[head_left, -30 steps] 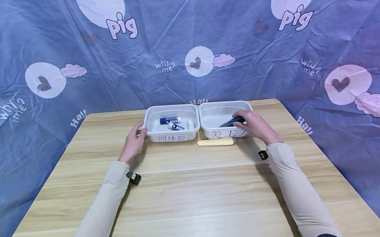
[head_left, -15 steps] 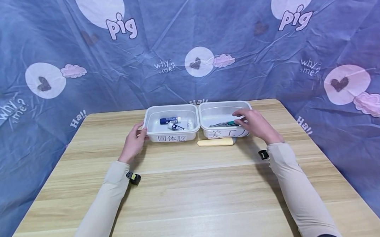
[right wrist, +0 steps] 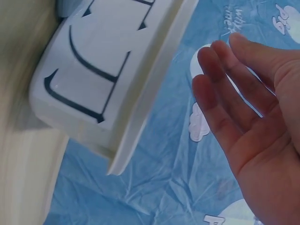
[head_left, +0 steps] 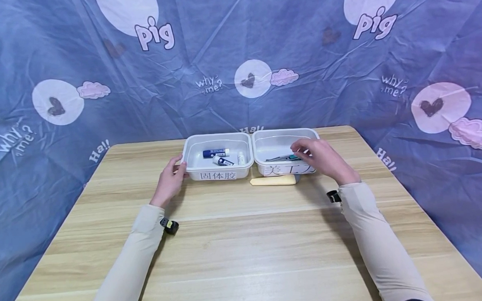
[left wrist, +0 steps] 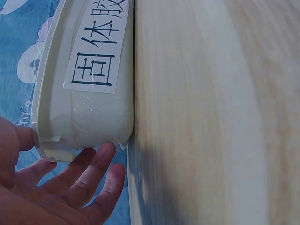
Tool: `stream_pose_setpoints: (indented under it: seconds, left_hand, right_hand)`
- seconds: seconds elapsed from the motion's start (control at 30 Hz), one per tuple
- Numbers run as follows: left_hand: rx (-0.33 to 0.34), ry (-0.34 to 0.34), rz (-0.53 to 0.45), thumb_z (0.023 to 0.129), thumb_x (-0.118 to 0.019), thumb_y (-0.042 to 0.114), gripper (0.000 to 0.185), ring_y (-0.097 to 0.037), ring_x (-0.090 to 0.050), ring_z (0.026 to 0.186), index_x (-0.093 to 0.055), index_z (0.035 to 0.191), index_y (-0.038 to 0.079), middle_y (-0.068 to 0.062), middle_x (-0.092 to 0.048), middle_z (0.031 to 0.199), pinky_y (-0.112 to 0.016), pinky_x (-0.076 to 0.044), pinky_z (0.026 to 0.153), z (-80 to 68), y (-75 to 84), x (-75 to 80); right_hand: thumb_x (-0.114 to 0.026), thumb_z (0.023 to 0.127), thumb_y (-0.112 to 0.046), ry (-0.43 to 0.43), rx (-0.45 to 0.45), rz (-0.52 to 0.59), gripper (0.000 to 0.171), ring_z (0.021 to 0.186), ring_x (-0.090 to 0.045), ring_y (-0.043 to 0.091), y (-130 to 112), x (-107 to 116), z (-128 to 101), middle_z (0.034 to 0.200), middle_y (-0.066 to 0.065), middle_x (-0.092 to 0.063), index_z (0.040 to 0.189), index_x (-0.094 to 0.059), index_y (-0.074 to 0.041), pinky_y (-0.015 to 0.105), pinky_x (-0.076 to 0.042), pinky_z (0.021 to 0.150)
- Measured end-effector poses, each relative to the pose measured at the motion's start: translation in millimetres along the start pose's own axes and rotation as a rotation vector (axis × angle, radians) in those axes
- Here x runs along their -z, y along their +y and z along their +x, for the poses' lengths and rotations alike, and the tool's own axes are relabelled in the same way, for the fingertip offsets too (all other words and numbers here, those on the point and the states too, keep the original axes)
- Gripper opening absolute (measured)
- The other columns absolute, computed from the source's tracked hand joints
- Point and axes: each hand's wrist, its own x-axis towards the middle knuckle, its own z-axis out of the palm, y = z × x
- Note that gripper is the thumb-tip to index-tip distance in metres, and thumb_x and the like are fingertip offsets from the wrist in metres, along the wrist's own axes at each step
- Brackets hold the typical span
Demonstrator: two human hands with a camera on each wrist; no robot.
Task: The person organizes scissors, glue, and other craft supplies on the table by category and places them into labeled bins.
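My left hand [head_left: 171,178] rests against the left end of a white plastic box [head_left: 219,175]. In the left wrist view, its thumb touches the rim and relaxed fingertips meet the end wall. Inside this box lie glue sticks: a blue one [head_left: 214,153], a blue-and-white one [head_left: 223,160] and a whitish one [head_left: 241,158]. My right hand [head_left: 320,158] hovers over the right end of a second white box [head_left: 259,156], holding nothing in the right wrist view. Box cutters [head_left: 283,158], one with green on it, lie in that box, partly hidden by the front wall and the fingers.
A pale yellow, elongated object [head_left: 273,180] with a greyish right end lies directly in front of the right box. Both boxes stand side by side near the far edge of the wooden table [head_left: 245,249]. Behind hangs a blue printed cloth [head_left: 207,111].
A second ago my right hand held a dark green box cutter; it let go and the cutter now lies in the right box. The right fingers have since drawn closer together. My left hand stays put.
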Motion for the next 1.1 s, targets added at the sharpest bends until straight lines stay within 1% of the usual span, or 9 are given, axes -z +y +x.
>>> stream_pose_setpoints:
  seconds: [0.1, 0.23, 0.33, 0.43, 0.57, 0.67, 0.9, 1.0, 1.1]
  left_hand:
    - [0.001, 0.0, 0.005, 0.111, -0.043, 0.027, 0.054, -0.049, -0.065, 0.113, -0.032, 0.159, 0.005, -0.036, -0.058, 0.133, -0.05, -0.053, 0.104, 0.6, -0.6, -0.1]
    - [0.006, 0.0, 0.006, 0.111, -0.043, 0.027, 0.054, -0.048, -0.066, 0.112, -0.032, 0.159, 0.005, -0.036, -0.058, 0.133, -0.05, -0.054, 0.104, 0.6, -1.3, -0.6]
    - [0.011, 0.001, 0.01, 0.111, -0.043, 0.027, 0.053, -0.048, -0.066, 0.112, -0.033, 0.159, 0.006, -0.035, -0.058, 0.132, -0.05, -0.054, 0.103, 0.8, -1.9, -0.8]
    - [0.006, 0.003, 0.021, 0.111, -0.043, 0.027, 0.053, -0.047, -0.066, 0.112, -0.033, 0.159, 0.005, -0.035, -0.059, 0.132, -0.05, -0.054, 0.103, 0.9, -1.9, -0.9]
    - [-0.005, 0.007, 0.033, 0.111, -0.043, 0.027, 0.053, -0.048, -0.067, 0.109, -0.034, 0.158, 0.004, -0.036, -0.059, 0.132, -0.051, -0.055, 0.102, 0.7, -1.8, -0.9]
    - [-0.004, 0.008, 0.04, 0.111, -0.042, 0.028, 0.053, -0.047, -0.067, 0.109, -0.034, 0.158, 0.004, -0.035, -0.059, 0.132, -0.051, -0.055, 0.102, 0.2, -1.8, -0.5]
    - [0.01, 0.006, 0.043, 0.111, -0.043, 0.028, 0.053, -0.046, -0.067, 0.11, -0.034, 0.159, 0.006, -0.034, -0.059, 0.134, -0.051, -0.054, 0.103, -0.7, -1.5, -0.4]
    - [0.006, 0.003, 0.037, 0.111, -0.044, 0.028, 0.053, -0.047, -0.067, 0.111, -0.034, 0.158, 0.006, -0.035, -0.059, 0.134, -0.051, -0.054, 0.104, 0.0, -2.1, -0.2]
    - [-0.003, -0.002, 0.031, 0.111, -0.043, 0.028, 0.054, -0.048, -0.066, 0.111, -0.033, 0.159, 0.005, -0.036, -0.058, 0.135, -0.052, -0.053, 0.104, 0.2, -1.9, 0.2]
  right_hand:
    - [-0.07, 0.095, -0.002, -0.015, 0.012, 0.001, 0.014, 0.093, -0.073, 0.029, -6, 0, 1, 0.105, 0.016, -0.075, 0.109, -0.072, 0.001, 0.048, -0.061, 0.085]
    - [-0.076, 0.092, -0.007, -0.048, 0.042, 0.022, 0.016, 0.09, -0.073, 0.027, -11, -4, 1, 0.101, 0.015, -0.076, 0.107, -0.073, 0.0, 0.05, -0.06, 0.085]
    - [-0.079, 0.09, -0.009, -0.081, 0.069, 0.036, 0.018, 0.09, -0.073, 0.025, -13, -8, 2, 0.098, 0.012, -0.077, 0.105, -0.073, 0.0, 0.049, -0.059, 0.085]
    - [-0.08, 0.089, -0.012, -0.108, 0.08, 0.022, 0.021, 0.09, -0.073, 0.023, -14, -12, 2, 0.097, 0.009, -0.077, 0.105, -0.074, 0.0, 0.048, -0.06, 0.085]
    - [-0.08, 0.089, -0.014, -0.13, 0.075, 0.003, 0.022, 0.092, -0.074, 0.023, -17, -15, 3, 0.098, 0.008, -0.077, 0.106, -0.074, 0.0, 0.046, -0.06, 0.087]
    - [-0.079, 0.09, -0.013, -0.155, 0.074, 0.015, 0.022, 0.093, -0.073, 0.024, -22, -17, 2, 0.098, 0.009, -0.077, 0.107, -0.074, 0.0, 0.047, -0.06, 0.087]
    - [-0.076, 0.092, -0.011, -0.225, 0.079, -0.01, 0.014, 0.089, -0.073, 0.019, -26, -25, 2, 0.095, 0.003, -0.077, 0.104, -0.076, -0.005, 0.044, -0.061, 0.083]
    - [-0.077, 0.091, -0.011, -0.255, 0.072, -0.022, 0.015, 0.092, -0.074, 0.021, -26, -27, 2, 0.099, 0.005, -0.078, 0.105, -0.077, -0.004, 0.044, -0.061, 0.086]
    - [-0.078, 0.091, -0.012, -0.301, 0.05, -0.029, 0.02, 0.098, -0.074, 0.024, -25, -30, 1, 0.105, 0.009, -0.078, 0.109, -0.077, -0.003, 0.044, -0.06, 0.091]
